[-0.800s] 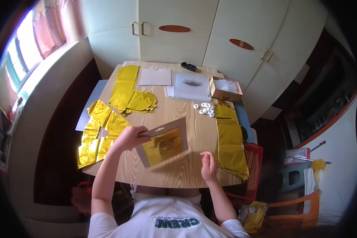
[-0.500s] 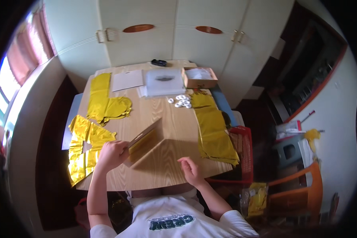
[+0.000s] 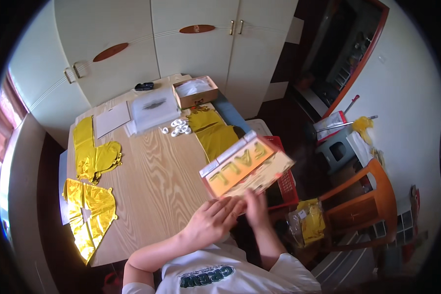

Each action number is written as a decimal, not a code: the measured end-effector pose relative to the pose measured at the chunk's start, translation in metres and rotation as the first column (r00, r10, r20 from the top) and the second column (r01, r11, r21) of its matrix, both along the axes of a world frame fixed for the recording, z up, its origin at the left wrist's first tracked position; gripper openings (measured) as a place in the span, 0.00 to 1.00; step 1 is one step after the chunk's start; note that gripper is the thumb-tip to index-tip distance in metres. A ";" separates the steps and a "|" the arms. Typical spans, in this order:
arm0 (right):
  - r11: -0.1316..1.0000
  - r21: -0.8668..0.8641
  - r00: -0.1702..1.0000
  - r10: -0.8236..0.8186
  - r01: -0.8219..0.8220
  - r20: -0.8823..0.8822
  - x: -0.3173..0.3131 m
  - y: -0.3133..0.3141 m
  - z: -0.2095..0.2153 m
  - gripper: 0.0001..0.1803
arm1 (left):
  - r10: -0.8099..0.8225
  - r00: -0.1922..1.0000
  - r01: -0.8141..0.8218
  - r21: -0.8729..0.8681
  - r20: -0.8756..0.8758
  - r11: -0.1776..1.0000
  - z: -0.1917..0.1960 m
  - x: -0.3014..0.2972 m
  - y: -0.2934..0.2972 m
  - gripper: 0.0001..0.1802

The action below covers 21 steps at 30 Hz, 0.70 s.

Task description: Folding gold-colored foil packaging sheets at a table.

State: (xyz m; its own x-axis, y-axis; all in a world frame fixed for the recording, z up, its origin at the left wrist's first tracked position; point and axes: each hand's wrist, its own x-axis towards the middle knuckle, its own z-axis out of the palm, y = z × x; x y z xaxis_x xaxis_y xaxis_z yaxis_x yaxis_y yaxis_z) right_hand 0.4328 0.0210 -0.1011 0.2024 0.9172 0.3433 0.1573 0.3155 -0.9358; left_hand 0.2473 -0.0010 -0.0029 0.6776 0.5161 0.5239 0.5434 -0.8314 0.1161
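Observation:
A flat printed package [image 3: 245, 166], orange and cream with gold letter shapes on its face and a pale strip along its far edge, is tilted over the table's right side. My left hand [image 3: 214, 219] is closed at its near edge, fingers pressed together. My right hand [image 3: 256, 206], blurred by motion, grips the same edge just beside it; its fingertips are partly hidden. Beyond the package lies a gold foil sheet [image 3: 208, 131], partly covered by it. Other gold foil pieces lie at the table's left: one L-shaped [image 3: 87, 152], one shiny and angular [image 3: 89, 208].
On the wooden table [image 3: 152, 196] are several white rings [image 3: 180, 127], clear plastic sleeves [image 3: 154, 111], a pale flat card [image 3: 112, 120], an open box [image 3: 196, 93] and a black object [image 3: 144, 86]. A red basket [image 3: 290, 183] and wooden chair [image 3: 365, 210] stand right.
The package has moved right in my left hand and now shows its printed face. My right hand has come to its near edge. The view has turned right.

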 end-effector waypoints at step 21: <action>0.585 -0.514 0.419 0.303 0.627 0.856 0.304 0.096 -0.268 0.18 | 0.647 0.756 -0.591 -0.318 0.101 0.741 -0.100 -0.122 -0.067 0.15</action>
State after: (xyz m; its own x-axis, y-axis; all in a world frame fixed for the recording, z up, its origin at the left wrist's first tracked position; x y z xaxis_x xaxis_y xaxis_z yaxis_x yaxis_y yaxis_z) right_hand 0.7365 0.1170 -0.3694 0.4351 0.8560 -0.2792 0.8780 -0.4720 -0.0791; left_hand 0.1257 -0.0681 -0.1030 0.0606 0.9152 0.3983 0.8701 -0.2439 0.4282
